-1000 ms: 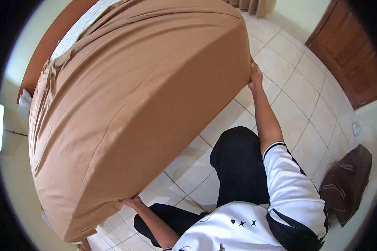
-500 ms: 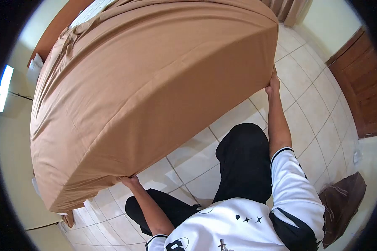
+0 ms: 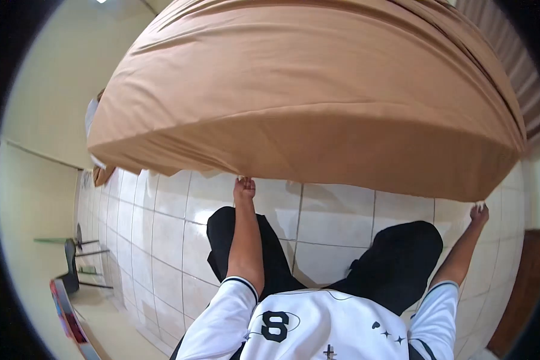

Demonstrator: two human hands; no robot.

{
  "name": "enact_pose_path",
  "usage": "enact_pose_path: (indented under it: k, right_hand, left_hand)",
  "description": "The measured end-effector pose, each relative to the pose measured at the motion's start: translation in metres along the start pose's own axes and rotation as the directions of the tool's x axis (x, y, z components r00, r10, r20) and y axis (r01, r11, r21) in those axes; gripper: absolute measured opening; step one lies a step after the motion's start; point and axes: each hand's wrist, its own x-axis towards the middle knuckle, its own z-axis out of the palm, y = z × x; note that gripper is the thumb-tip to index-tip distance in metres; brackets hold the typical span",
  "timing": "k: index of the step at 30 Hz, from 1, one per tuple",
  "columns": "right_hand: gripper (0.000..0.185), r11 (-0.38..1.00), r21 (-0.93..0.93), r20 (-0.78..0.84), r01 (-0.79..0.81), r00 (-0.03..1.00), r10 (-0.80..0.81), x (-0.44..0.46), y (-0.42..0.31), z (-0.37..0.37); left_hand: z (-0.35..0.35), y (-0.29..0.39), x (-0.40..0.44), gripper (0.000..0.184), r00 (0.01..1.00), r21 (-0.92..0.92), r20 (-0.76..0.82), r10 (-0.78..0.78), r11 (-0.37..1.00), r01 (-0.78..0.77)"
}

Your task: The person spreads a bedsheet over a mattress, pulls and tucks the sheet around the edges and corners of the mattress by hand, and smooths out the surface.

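A tan bedsheet (image 3: 318,90) covers the bed in front of me and hangs down its near side. My left hand (image 3: 244,187) is closed at the lower hem, left of the middle, where creases run towards my fingers. At the right end of the same hem, by the corner, my right hand (image 3: 479,213) is closed on the edge of the cloth. The hanging side looks fairly smooth between my hands, while the left part is more wrinkled.
Pale tiles cover the floor (image 3: 333,225) below the hem. A dark chair (image 3: 72,267) stands at the far left. Curtains (image 3: 504,42) hang at the upper right, and a brown wooden door (image 3: 531,288) is at the right edge.
My view has swung so that the near side of the bed lies more level across it. Both hands remain at the hem, and the chair has come into sight on the left.
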Motion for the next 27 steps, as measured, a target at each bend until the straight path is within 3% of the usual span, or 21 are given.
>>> enact_pose_path:
  k: [1, 2, 3, 4, 5, 6, 8, 10, 12, 14, 16, 18, 20, 22, 27]
  right_hand:
    - [0.037, 0.984, -0.056, -0.126, 0.169, 0.977, -0.175, -0.030, -0.007, 0.012]
    - [0.037, 0.859, -0.267, -0.125, 0.438, 0.868, -0.481, -0.054, -0.015, 0.019]
    - [0.037, 0.574, -0.496, -0.056, 0.652, 0.636, -0.770, -0.085, -0.025, 0.031]
    - [0.037, 0.305, -0.548, 0.052, 0.779, 0.395, -0.917, -0.139, -0.033, 0.051]
    - [0.038, 0.146, -0.403, 0.138, 0.903, 0.218, -0.966, -0.225, -0.033, 0.077]
    - [0.038, -0.021, -0.233, 0.218, 0.972, 0.031, -0.975, -0.312, -0.034, 0.103]
    - [0.036, -0.132, -0.084, 0.387, 0.988, -0.090, -0.918, -0.414, -0.028, 0.140]
    - [0.034, -0.342, 0.219, 0.531, 0.914, -0.406, -0.743, -0.432, -0.027, 0.174]
    - [0.032, -0.647, 0.201, 0.739, 0.736, -0.547, -0.393, -0.448, -0.036, 0.194]
    - [0.034, -0.545, 0.152, 0.858, 0.824, -0.384, -0.342, -0.434, -0.029, 0.193]
    - [0.035, -0.349, 0.030, 0.883, 0.937, -0.189, -0.430, -0.438, -0.020, 0.198]
    - [0.035, -0.380, -0.010, 0.892, 0.925, -0.164, -0.421, -0.441, -0.021, 0.195]
    - [0.036, -0.396, -0.090, 0.899, 0.914, -0.096, -0.427, -0.456, -0.025, 0.195]
    - [0.036, -0.427, -0.087, 0.920, 0.900, -0.092, -0.382, -0.459, -0.031, 0.205]
    - [0.037, -0.474, -0.106, 0.936, 0.874, -0.073, -0.344, -0.478, -0.048, 0.206]
  left_hand:
    - [0.004, 0.004, -0.008, 0.031, 0.969, 0.099, -0.245, -0.017, 0.994, 0.042]
    - [0.012, 0.006, -0.019, 0.031, 0.969, 0.080, -0.247, -0.008, 0.996, 0.029]
    - [0.023, 0.008, -0.035, 0.038, 0.892, 0.249, -0.327, 0.311, 0.939, -0.236]
    - [0.034, 0.012, -0.053, 0.045, 0.721, 0.432, -0.348, 0.599, 0.785, -0.444]
    - [0.052, 0.019, -0.082, 0.049, 0.578, 0.547, -0.183, 0.795, 0.571, -0.612]
    - [0.071, 0.029, -0.117, 0.054, 0.394, 0.612, 0.009, 0.919, 0.306, -0.729]
    - [0.119, 0.051, -0.177, 0.061, 0.137, 0.504, 0.306, 0.942, -0.039, -0.863]
    - [0.151, 0.073, -0.202, 0.067, -0.033, 0.407, 0.502, 0.865, -0.269, -0.873]
    - [0.178, 0.095, -0.217, 0.060, -0.142, 0.342, 0.668, 0.730, -0.471, -0.813]
    - [0.204, 0.108, -0.230, 0.062, -0.164, 0.302, 0.824, 0.542, -0.665, -0.683]
    - [0.226, 0.107, -0.227, 0.059, -0.051, 0.274, 0.914, 0.402, -0.706, -0.653]
    - [0.225, 0.110, -0.230, 0.057, 0.044, 0.305, 0.933, 0.356, -0.722, -0.622]
    - [0.229, 0.114, -0.240, 0.055, 0.097, 0.289, 0.948, 0.302, -0.699, -0.654]
    - [0.240, 0.114, -0.247, 0.055, 0.135, 0.314, 0.946, 0.294, -0.729, -0.608]
    - [0.241, 0.118, -0.244, 0.057, 0.132, 0.315, 0.947, 0.294, -0.760, -0.568]
